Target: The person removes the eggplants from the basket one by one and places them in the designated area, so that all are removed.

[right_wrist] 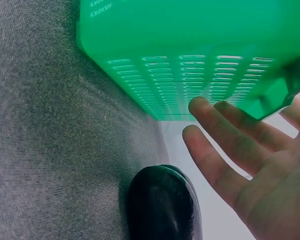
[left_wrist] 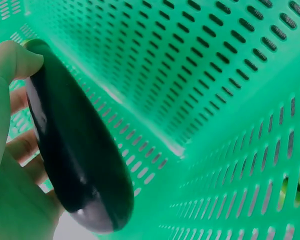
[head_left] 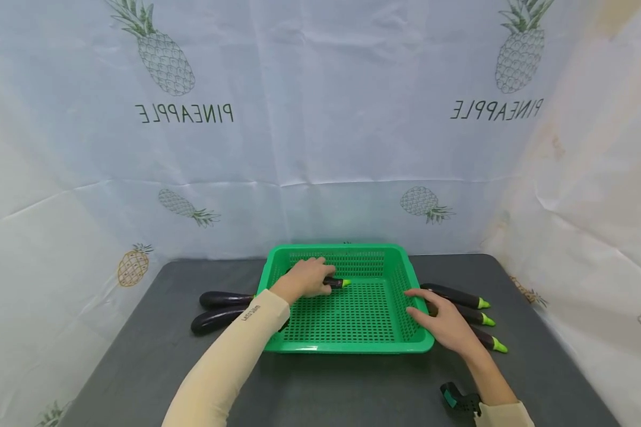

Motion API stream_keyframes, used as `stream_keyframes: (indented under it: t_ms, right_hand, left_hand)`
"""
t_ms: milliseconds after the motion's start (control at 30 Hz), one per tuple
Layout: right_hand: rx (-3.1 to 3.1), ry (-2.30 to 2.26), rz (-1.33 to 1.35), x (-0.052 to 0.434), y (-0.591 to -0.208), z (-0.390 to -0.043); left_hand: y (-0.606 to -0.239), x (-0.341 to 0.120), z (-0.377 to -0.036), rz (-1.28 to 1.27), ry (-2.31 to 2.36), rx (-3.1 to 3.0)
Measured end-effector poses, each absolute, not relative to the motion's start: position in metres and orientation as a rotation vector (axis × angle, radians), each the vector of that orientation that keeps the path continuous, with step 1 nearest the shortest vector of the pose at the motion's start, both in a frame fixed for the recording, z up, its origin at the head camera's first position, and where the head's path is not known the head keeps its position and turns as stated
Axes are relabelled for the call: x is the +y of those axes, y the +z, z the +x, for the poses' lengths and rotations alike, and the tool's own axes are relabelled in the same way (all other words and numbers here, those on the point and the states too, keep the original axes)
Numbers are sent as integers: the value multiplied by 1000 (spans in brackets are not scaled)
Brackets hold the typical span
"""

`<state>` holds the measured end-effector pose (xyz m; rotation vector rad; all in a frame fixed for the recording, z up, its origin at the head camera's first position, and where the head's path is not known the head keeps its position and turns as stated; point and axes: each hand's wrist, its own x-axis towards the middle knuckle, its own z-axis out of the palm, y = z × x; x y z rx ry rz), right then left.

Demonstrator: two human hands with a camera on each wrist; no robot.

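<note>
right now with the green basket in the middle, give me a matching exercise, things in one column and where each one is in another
Things:
1. left hand
2. right hand
3. two eggplants
4. three eggplants

Places:
A. on the table, on the basket's left side
B. inside the green basket, holding an eggplant
C. on the table, on the basket's right side
D. fingers straight, at the basket's right rim

Pairs: 1-B, 2-D, 3-A, 4-C

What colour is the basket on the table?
Bright green basket, clearest in the head view.
</note>
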<state>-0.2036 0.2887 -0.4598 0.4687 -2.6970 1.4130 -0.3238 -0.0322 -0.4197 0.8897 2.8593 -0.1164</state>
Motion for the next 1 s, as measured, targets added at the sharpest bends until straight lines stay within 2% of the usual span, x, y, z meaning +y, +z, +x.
stream_keyframes:
  t_ms: [333,1000]
  right_hand:
    - [-2695,1410,468,290,-458,-204]
    - [-2701,1421,461,289,-458,-203]
  left_hand:
    - [-397,-33,-317,943,-128,2883]
    - [-366,-58,-269,1147,-140,2952]
